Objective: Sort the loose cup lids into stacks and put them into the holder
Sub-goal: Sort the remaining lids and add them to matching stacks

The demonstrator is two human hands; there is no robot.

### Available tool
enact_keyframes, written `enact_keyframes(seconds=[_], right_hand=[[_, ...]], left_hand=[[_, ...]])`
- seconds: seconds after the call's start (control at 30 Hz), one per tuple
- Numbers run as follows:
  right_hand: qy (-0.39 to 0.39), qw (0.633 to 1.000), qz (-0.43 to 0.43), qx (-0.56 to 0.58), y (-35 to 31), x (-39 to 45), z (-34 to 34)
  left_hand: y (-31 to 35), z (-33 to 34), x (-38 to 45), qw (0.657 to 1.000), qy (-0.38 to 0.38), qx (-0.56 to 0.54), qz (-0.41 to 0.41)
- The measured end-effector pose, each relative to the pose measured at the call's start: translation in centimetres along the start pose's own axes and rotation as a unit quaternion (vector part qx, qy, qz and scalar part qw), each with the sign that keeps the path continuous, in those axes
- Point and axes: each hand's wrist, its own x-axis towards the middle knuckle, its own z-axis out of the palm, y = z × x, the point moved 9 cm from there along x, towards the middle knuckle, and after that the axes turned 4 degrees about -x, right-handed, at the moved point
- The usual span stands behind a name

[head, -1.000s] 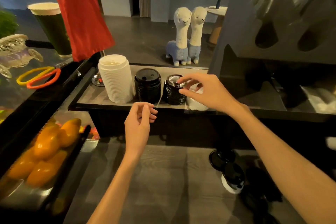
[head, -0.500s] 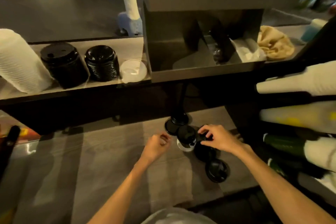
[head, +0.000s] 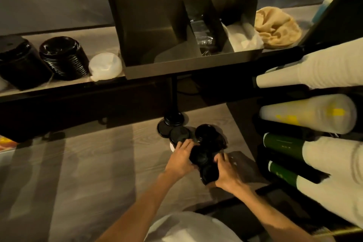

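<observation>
A cluster of loose black lids [head: 204, 158] lies on the table [head: 88, 163], below the shelf [head: 59, 84] carrying the stacked lids [head: 64, 58]. The lids are pinched from both sides: left hand [head: 179, 160] fingers curled on one edge, right hand [head: 228, 173] fingers on the other. Uneven pressure could likely buckle the gathered pile, scattering lids towards the cup sleeves [head: 306, 114].

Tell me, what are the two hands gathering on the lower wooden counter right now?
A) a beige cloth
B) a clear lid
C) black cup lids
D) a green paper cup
C: the left hand and right hand close in from either side on black cup lids on the counter; the beige cloth lies untouched on the upper shelf.
</observation>
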Motion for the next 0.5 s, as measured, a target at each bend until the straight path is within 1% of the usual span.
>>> enact_keyframes(seconds=[0.07,0.13,0.2,0.27,0.33,0.4,0.43,0.47,0.5], right_hand=[[0.005,1.0,0.008,0.018,0.3,0.1,0.4],[0.002,0.999,0.014,0.039,0.5,0.2,0.8],[0.004,0.999,0.003,0.035,1.0,0.4,0.6],[0.011,0.999,-0.028,0.032,1.6,0.3,-0.3],[0.026,0.997,-0.059,0.036,2.1,0.0,-1.9],[0.053,0.993,-0.081,0.072,2.3,-0.7,-3.6],[0.069,0.988,-0.089,0.106,2.2,-1.1,-4.4],[0.082,0.982,-0.094,0.139,1.9,-1.5,-5.2],[0.091,0.976,-0.1,0.172,1.4,-1.9,-5.8]], left_hand=[[0.8,1.1,0.9,0.996,-0.018,0.09,0.01],[1.3,1.9,1.4,0.99,-0.026,0.138,0.015],[1.7,2.0,1.7,0.986,-0.015,0.164,0.015],[2.0,1.3,1.8,0.99,0.011,0.143,0.009],[1.9,-0.1,1.4,0.997,0.052,0.061,0.005],[1.0,-2.3,0.2,0.992,0.094,-0.078,-0.027],[0.3,-3.5,-0.7,0.977,0.105,-0.179,-0.055],[0.0,-4.4,-1.7,0.946,0.099,-0.295,-0.094],[0.0,-5.0,-2.8,0.899,0.082,-0.409,-0.131]])
